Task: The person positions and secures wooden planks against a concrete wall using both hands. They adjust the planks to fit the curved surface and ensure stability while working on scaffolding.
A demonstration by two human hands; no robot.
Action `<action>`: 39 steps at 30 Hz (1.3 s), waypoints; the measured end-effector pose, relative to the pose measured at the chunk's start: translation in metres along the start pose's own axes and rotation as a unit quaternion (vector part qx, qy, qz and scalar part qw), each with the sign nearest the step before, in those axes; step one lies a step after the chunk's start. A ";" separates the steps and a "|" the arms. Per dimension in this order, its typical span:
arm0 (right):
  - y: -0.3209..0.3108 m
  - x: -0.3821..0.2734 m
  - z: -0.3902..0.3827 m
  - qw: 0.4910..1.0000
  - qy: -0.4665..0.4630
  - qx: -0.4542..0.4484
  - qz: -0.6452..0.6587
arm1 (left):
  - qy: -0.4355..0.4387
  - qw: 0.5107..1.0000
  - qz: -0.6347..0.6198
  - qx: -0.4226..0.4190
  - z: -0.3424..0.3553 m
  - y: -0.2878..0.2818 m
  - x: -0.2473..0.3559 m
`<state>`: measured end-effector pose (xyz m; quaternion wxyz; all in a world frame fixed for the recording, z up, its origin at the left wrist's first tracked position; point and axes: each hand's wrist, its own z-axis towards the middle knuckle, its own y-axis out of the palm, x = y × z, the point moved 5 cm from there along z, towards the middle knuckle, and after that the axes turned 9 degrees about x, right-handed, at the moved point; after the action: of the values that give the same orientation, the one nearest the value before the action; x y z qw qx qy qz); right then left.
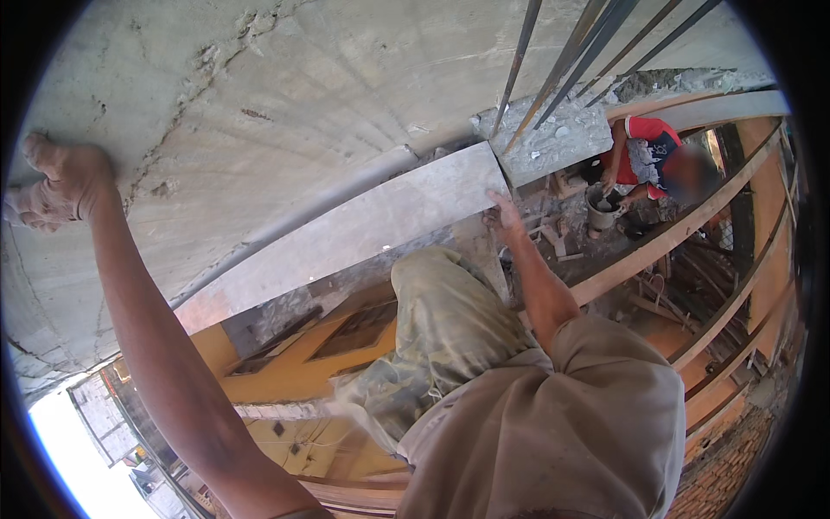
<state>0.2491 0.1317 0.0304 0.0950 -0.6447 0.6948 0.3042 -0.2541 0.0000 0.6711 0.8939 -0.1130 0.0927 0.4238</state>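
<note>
My left hand (65, 183) rests against the grey concrete surface (285, 95) at the far left. Its thumb and fingers are apart, and nothing shows in it. A long grey board (363, 223) runs along the lower edge of the concrete. Close to the board's right end, my right hand (504, 213) grips its lower edge; some of the fingers are hidden behind it. My knee, in dusty patterned trousers (441, 303), is bent below the board.
Several steel bars (562, 65) rise beside a rough concrete block (553, 138). At right, a person in a red and blue shirt (653, 151) handles a bucket (601, 208). Wooden beams (640, 259) cross the right side. Far below lie a yellow wall (285, 381) and rooftops.
</note>
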 end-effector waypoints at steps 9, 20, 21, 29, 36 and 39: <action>0.006 -0.006 -0.009 0.998 -0.058 -0.003 0.033 | 0.053 0.998 -0.014 0.026 -0.005 0.021 -0.033; 0.011 -0.017 -0.010 0.997 -0.069 -0.013 -0.028 | -0.102 0.993 -0.055 0.038 0.005 -0.014 0.008; 0.014 -0.020 -0.013 0.997 -0.074 -0.023 -0.025 | -0.160 0.983 -0.082 0.040 0.006 -0.023 0.017; 0.024 -0.012 -0.013 0.997 -0.066 0.028 -0.023 | -0.298 0.944 -0.130 0.060 0.011 -0.063 0.048; 0.013 -0.016 -0.002 0.997 -0.038 0.058 -0.017 | -0.269 0.949 -0.120 0.109 0.009 -0.065 0.076; 0.016 -0.023 -0.005 0.998 -0.028 0.042 -0.036 | -0.268 0.949 -0.130 0.101 0.015 -0.074 0.086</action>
<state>0.2387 0.1475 0.0515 0.1521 -0.6557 0.6804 0.2896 -0.1412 0.0220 0.6721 0.9399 0.0847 -0.1235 0.3068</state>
